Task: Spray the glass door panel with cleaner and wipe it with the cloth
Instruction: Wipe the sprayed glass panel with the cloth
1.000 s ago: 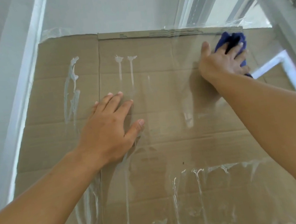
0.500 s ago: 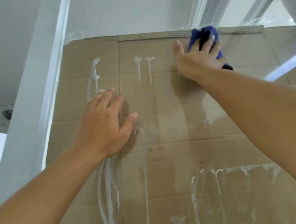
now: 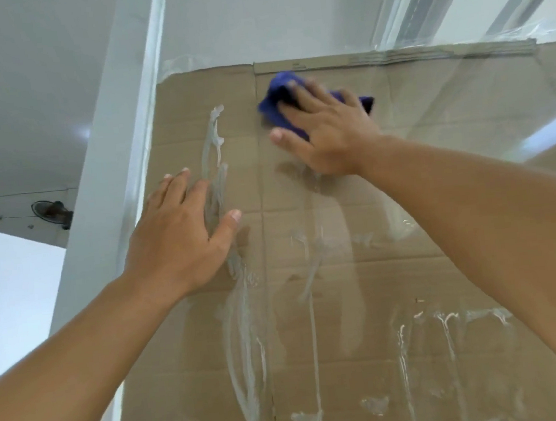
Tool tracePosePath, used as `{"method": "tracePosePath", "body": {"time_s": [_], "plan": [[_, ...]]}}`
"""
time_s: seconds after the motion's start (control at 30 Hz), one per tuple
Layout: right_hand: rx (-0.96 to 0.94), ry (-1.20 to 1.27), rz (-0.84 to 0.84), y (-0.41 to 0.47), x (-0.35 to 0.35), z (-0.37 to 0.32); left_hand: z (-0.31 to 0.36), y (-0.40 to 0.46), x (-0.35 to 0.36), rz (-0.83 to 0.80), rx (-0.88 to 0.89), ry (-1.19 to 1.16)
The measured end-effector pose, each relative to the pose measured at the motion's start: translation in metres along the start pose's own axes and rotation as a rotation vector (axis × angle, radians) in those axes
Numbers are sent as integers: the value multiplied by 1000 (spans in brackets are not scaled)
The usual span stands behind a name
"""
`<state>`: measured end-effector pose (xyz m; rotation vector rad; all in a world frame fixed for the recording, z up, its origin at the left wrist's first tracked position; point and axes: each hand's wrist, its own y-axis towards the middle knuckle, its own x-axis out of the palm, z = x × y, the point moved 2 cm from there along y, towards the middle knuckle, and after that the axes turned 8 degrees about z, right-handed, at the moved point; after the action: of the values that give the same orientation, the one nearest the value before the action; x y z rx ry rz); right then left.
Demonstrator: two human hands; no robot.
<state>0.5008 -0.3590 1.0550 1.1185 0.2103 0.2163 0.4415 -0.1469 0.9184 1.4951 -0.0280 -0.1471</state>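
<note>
Cloth under right hand, upper glass door panel (image 3: pixel 451 159).
Right hand (image 3: pixel 326 131) presses blue cloth (image 3: pixel 275 108) with straight fingers, grip uncurled; left hand (image 3: pixel 177 233) rests flat, holding nothing.

You have nothing legible in front of you. The only marks that look like print sit on the cardboard (image 3: pixel 435 168) behind the glass, along its top edge at about twelve o'clock: a few small dark specks, too blurred and too small to make out as letters or numbers. No label, brand, number or sign can be read anywhere else.
</note>
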Motion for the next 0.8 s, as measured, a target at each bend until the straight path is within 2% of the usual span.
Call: {"method": "tracePosePath", "body": {"time_s": [0.03,0.07,0.1,0.13,0.2,0.23,0.27,0.3,0.4,0.43,0.47,0.5,0.6,0.63,0.67,0.77,0.8], "plan": [[-138,-31,3,-3,2,1,-4,-1,0,-11,-5,9],[-176,-62,24,-3,5,5,-9,-2,-1,-20,-7,21],[-107,-67,58,0,6,10,-13,-3,-2,-30,-6,32],[69,-42,91,3,7,14,-17,-4,-2,-40,-2,38],[542,48,86,11,7,13,-25,-7,-2,-54,4,37],[665,74,58,15,6,5,-29,-7,-2,-59,11,35],[661,71,29,19,5,-6,-32,-8,-1,-61,20,38],[546,50,12,22,6,-17,-36,-9,0,-62,33,47],[5,5,11,18,6,-38,-47,-11,3,-77,93,104],[-78,-10,16,17,7,-37,-49,-12,4,-83,108,115],[-69,-24,30,19,9,-33,-50,-12,4,-91,118,119],[24,-24,50,22,11,-29,-51,-13,4,-98,125,117],[471,40,47,36,14,-37,-53,-14,3,-108,142,134],[513,56,28,40,13,-46,-55,-13,2,-101,149,153],[463,55,15,43,14,-55,-56,-13,2,-91,154,169],[-16,27,32,42,15,-74,-60,-14,1,-83,149,164],[-121,11,34,42,16,-73,-63,-15,1,-82,147,153]]}}
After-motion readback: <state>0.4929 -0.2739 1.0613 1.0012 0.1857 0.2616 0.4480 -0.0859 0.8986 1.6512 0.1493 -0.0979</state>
